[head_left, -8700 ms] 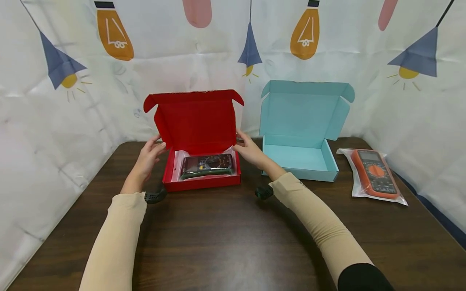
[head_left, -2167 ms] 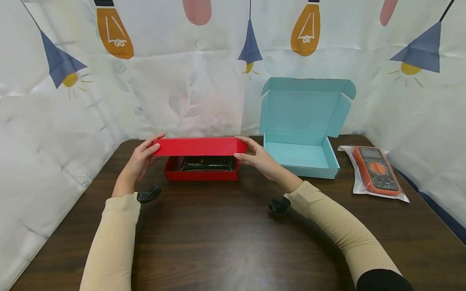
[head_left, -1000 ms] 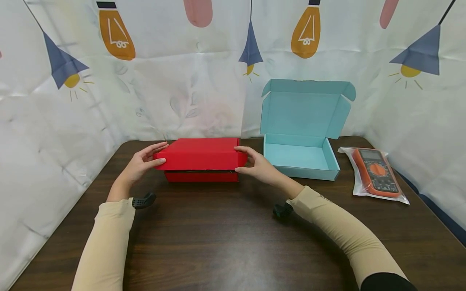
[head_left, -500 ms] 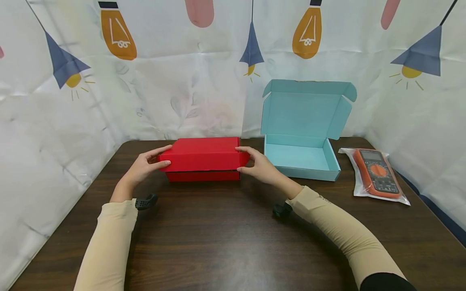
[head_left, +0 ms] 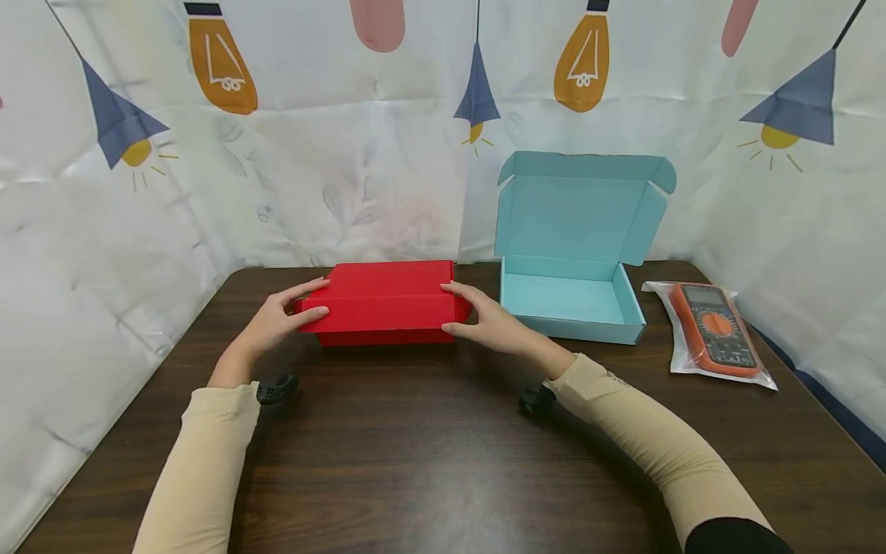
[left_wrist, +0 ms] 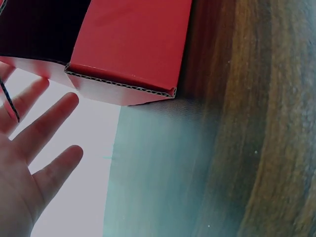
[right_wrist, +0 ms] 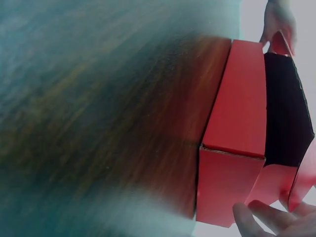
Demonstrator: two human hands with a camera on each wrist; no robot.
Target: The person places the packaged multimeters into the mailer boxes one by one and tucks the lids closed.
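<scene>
In the head view a red cardboard box (head_left: 388, 338) sits at the table's back, left of centre. Its lid (head_left: 391, 275) lies over it, and the front flap (head_left: 381, 314) hangs outside most of the front wall. My left hand (head_left: 266, 327) holds the flap's left corner between thumb and fingers; my right hand (head_left: 494, 322) pinches the right corner. Both wrist views show a dark gap between the red wall (left_wrist: 133, 44) and the lid. Several left fingers (left_wrist: 47, 123) are spread below the box corner. The box's contents are hidden.
A light blue box (head_left: 564, 296) stands raised-lidded and bare inside, just right of the red one. Farther right lies an orange multimeter (head_left: 716, 327) in a clear bag. Behind the table (head_left: 415, 462) hangs a printed white cloth (head_left: 388, 177).
The red lid, upright at first with a bagged dark multimeter visible beneath, has swung forward and down over it. Both hands came from the sides to the flap corners and lowered with it.
</scene>
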